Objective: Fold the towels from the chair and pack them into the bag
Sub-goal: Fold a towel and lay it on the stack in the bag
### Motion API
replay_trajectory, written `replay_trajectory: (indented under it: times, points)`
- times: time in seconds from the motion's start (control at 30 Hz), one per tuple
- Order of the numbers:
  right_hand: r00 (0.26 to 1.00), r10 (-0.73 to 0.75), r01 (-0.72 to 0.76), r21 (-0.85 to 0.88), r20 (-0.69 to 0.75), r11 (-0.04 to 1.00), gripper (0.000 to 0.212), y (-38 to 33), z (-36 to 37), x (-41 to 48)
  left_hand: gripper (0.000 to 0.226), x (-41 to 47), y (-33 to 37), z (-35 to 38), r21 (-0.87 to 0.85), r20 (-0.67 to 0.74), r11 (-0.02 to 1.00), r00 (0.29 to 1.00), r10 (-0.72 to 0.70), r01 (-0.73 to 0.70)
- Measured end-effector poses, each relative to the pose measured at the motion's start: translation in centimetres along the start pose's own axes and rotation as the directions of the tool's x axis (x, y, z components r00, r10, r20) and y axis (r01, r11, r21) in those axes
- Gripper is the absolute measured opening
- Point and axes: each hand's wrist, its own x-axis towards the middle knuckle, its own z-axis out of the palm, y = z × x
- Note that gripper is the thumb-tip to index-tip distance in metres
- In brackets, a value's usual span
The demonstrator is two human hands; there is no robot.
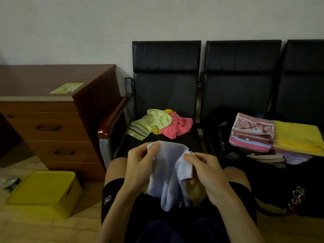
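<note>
Nearest, over a lap in dark shorts (112, 188): pale lilac towel (168, 174), soft and crumpled, hanging in loose folds from its upper edge. Left hand (140, 165) pinching the top left corner, right hand (205, 171) pinching the right edge, fingers of both clamped on cloth. Farther off, on the left black chair (185, 142): rumpled heap of lime striped towel (152, 123) and pink towel (177, 128). Far right: folded stack (254, 135) resting on a dark bag (219, 132).
</note>
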Motion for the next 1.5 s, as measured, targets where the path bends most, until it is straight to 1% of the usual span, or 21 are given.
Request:
replay_trajectory:
  times: [0.1, 0.2, 0.27, 0.37, 0.47, 0.53, 0.6, 0.73, 0.8, 0.87, 0.93, 0.97, 1.03, 1.1, 1.17, 1.2, 1.27, 1.33, 1.4, 1.43, 1.5]
  points:
    - [1.0, -0.012, 0.012, -0.011, 0.021, 1.0, 0.02, -0.3, 1.3, 0.2, 0.022, -0.5, 0.8, 0.8, -0.028, 0.086, 0.998, 0.995, 0.05, -0.048]
    - [0.997, 0.071, -0.069, 0.059, -0.032, 0.996, 0.024, -0.3, 2.1, 0.4, 0.019, -1.1, 0.6, 1.1, -0.026, 0.174, 0.992, 0.977, 0.126, -0.124]
    - [0.998, 0.054, -0.052, 0.068, -0.03, 0.996, 0.019, -0.2, 2.1, 0.4, 0.019, -1.1, 0.3, 1.0, -0.031, 0.192, 0.989, 0.97, 0.146, -0.143]
    - [1.0, 0.01, -0.008, 0.082, -0.021, 0.997, 0.016, -0.7, 1.6, 0.0, 0.019, -1.1, 0.4, 1.0, 0.035, 0.243, 0.983, 0.956, 0.166, -0.18]
    - [1.0, 0.009, -0.009, 0.127, 0.0, 0.992, 0.018, -0.9, 1.3, -0.2, 0.022, -1.1, 0.5, 0.8, 0.108, 0.349, 0.969, 0.921, 0.173, -0.223]
    - [1.0, 0.013, -0.012, 0.164, -0.005, 0.986, 0.019, -1.0, 1.1, -0.3, 0.033, -0.9, 0.4, 0.6, 0.137, 0.4, 0.955, 0.897, 0.189, -0.263]
    - [0.999, -0.018, 0.009, 0.19, 0.043, 0.982, 0.026, -1.3, 1.0, -0.5, 0.044, -0.7, -0.1, 0.7, 0.17, 0.38, 0.93, 0.893, 0.242, -0.325]
    - [0.978, -0.059, 0.02, 0.193, 0.2, 0.981, 0.046, -1.8, 1.0, -0.8, 0.018, -0.5, -0.6, 1.4, 0.159, 0.181, 0.933, 0.938, 0.294, -0.323]
    - [0.971, -0.064, 0.02, 0.19, 0.23, 0.982, 0.044, -1.7, 0.9, -0.7, 0.015, 0.0, -0.5, 1.4, 0.108, 0.149, 0.958, 0.957, 0.25, -0.267]
    - [0.98, -0.081, 0.051, 0.164, 0.18, 0.985, 0.029, -1.0, 0.6, -0.3, 0.016, 1.3, 0.2, 1.2, 0.093, 0.15, 0.969, 0.966, 0.212, -0.227]
    - [0.994, -0.109, 0.107, 0.113, 0.011, 0.988, 0.013, 0.3, 0.2, 0.7, 0.015, 3.1, 1.5, 0.9, 0.086, 0.156, 0.97, 0.965, 0.213, -0.228]
    - [0.991, -0.105, 0.112, 0.082, -0.084, 0.99, 0.016, 1.0, -0.1, 1.5, 0.015, 4.0, 2.3, 0.7, 0.066, 0.168, 0.97, 0.96, 0.222, -0.235]
    - [0.977, -0.061, 0.069, 0.033, -0.203, 0.997, 0.037, 1.6, -0.6, 2.9, 0.017, 5.3, 4.0, 0.4, 0.03, 0.227, 0.964, 0.941, 0.25, -0.263]
    - [0.991, -0.032, 0.037, 0.036, -0.133, 0.999, 0.066, 1.0, -1.0, 4.3, 0.02, 6.2, 5.6, 0.0, 0.016, 0.313, 0.962, 0.915, 0.254, -0.272]
    - [0.992, -0.111, 0.108, 0.053, 0.062, 0.993, 0.082, -0.4, -1.5, 5.2, 0.022, 6.8, 7.1, -0.4, 0.013, 0.392, 0.964, 0.888, 0.239, -0.266]
    - [0.972, -0.174, 0.17, 0.041, 0.16, 0.985, 0.078, -1.3, -1.7, 5.3, 0.022, 7.2, 7.8, -0.6, 0.022, 0.425, 0.963, 0.875, 0.234, -0.268]
    - [0.91, -0.257, 0.259, 0.039, 0.326, 0.965, 0.054, -3.2, -2.2, 5.8, 0.022, 7.8, 8.9, -1.3, 0.04, 0.484, 0.958, 0.845, 0.23, -0.284]
    - [0.878, -0.237, 0.243, 0.04, 0.416, 0.969, 0.032, -5.2, -2.7, 6.1, 0.023, 8.5, 9.7, -2.2, 0.049, 0.512, 0.959, 0.831, 0.216, -0.28]
    - [0.892, -0.254, 0.287, -0.036, 0.374, 0.957, 0.019, -7.4, -3.5, 6.6, 0.023, 9.4, 9.9, -3.2, 0.08, 0.486, 0.964, 0.854, 0.185, -0.255]
    - [0.898, -0.322, 0.363, -0.091, 0.298, 0.927, 0.012, -8.7, -3.9, 6.8, 0.022, 9.9, 9.8, -3.5, 0.121, 0.452, 0.961, 0.876, 0.168, -0.247]
    - [0.838, -0.514, 0.545, -0.237, 0.184, 0.804, 0.009, -11.6, -4.2, 7.0, 0.021, 10.8, 9.0, -3.6, 0.223, 0.385, 0.943, 0.911, 0.148, -0.248]
